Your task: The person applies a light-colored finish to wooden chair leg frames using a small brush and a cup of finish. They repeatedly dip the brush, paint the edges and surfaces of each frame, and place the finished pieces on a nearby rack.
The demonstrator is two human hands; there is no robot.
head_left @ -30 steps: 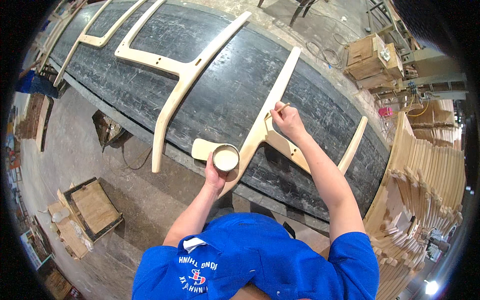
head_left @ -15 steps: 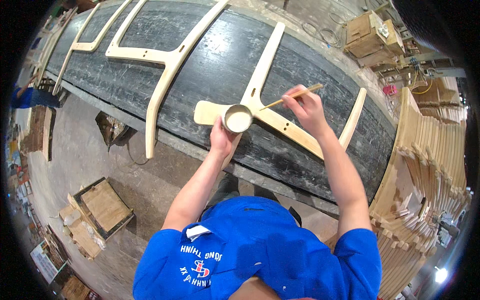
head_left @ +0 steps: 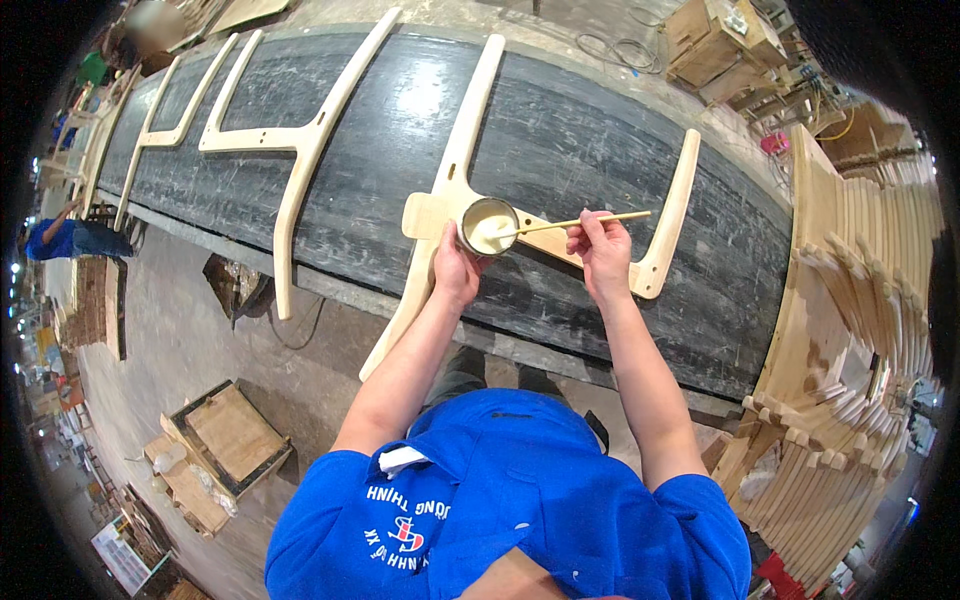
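My left hand (head_left: 460,268) grips a round cup (head_left: 487,208) with a cream-coloured, thick-looking substance inside. A flat, rounded wooden piece (head_left: 425,216) juts out to the left of the cup; whether it is joined to the cup or held under it is hidden. Pinched in my right hand (head_left: 602,250) is a thin wooden stick (head_left: 560,226), its lower end inside the cup. Beneath both hands a pale wooden chair side frame (head_left: 467,120) lies on the dark table (head_left: 560,130), one leg reaching past the near edge. The frame has small holes and a slot.
More wooden frames (head_left: 312,140) lie along the table to the left. Stacked wooden parts (head_left: 850,270) stand at the right. A wooden box-like stand (head_left: 235,437) is on the floor at lower left, and wooden crates (head_left: 715,45) stand beyond the table. Another person (head_left: 70,238) is at far left.
The stick's tip has gone from the frame's joint into the cup, with my right hand lowered. Cup and flat wooden piece have shifted right relative to the frame. The whole view has shifted.
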